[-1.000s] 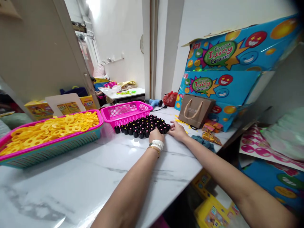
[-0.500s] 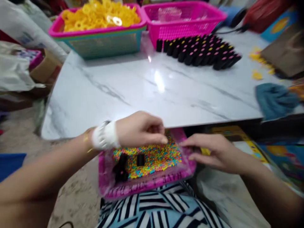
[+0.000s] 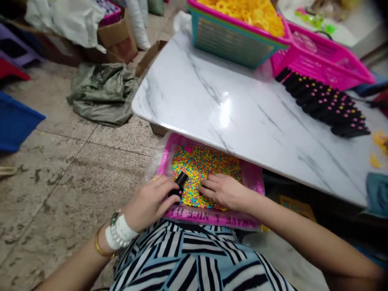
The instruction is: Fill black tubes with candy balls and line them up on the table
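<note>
A pink tray (image 3: 259, 178) on my lap holds many small coloured beads (image 3: 194, 161), with plastic film around its rim. At its left side my left hand (image 3: 154, 198) closes its thumb and fingers around short black cylinders (image 3: 182, 178), partly hidden by the fingers. One cylinder sticks out past the fingertips, and a small pink dot shows on another. My right hand (image 3: 227, 192) lies palm down over the beads, fingers stretched out and fingertips touching them. Nothing shows in that hand.
The marble-patterned table (image 3: 194, 105) overhangs the tray's far edge. On it stand a basket of yellow plastic pieces (image 3: 248, 16), a pink basket (image 3: 321, 60) and rows of black cylinders with pink and yellow dots (image 3: 327, 101). A blue bin (image 3: 18, 121) is at left.
The view has swung left. My left hand has gone from above the tray to the black cylinders on its left; my right hand has moved from the tray's right rim onto the beads.
</note>
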{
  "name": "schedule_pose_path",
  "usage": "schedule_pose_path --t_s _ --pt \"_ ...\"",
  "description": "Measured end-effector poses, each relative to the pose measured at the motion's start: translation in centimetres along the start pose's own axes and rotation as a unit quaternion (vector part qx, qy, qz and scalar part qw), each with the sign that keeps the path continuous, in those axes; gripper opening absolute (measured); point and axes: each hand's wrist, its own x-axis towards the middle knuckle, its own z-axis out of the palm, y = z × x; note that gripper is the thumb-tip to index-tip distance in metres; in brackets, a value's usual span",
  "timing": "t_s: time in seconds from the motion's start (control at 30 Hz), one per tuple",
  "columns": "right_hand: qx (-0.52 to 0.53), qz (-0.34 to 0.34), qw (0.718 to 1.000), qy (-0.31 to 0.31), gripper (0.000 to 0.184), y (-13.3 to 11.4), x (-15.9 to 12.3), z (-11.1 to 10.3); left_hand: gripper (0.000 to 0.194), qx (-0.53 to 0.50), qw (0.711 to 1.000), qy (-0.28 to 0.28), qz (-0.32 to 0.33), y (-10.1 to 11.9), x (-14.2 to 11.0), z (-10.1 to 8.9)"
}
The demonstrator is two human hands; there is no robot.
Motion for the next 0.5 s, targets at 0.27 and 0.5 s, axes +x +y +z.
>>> schedule_pose_path --t_s 0.27,0.5 --pt "0.04 0.075 0.996 0.004 0.031 -1.5 -0.4 2.4 0.029 0.151 0.974 -0.156 0.06 -0.3 3.6 0.1" --pt "0.367 0.152 0.903 0.166 0.036 -1.9 -1.6 2.0 0.025 0.138 0.975 -0.17 0.038 -0.2 3.8 0.1"
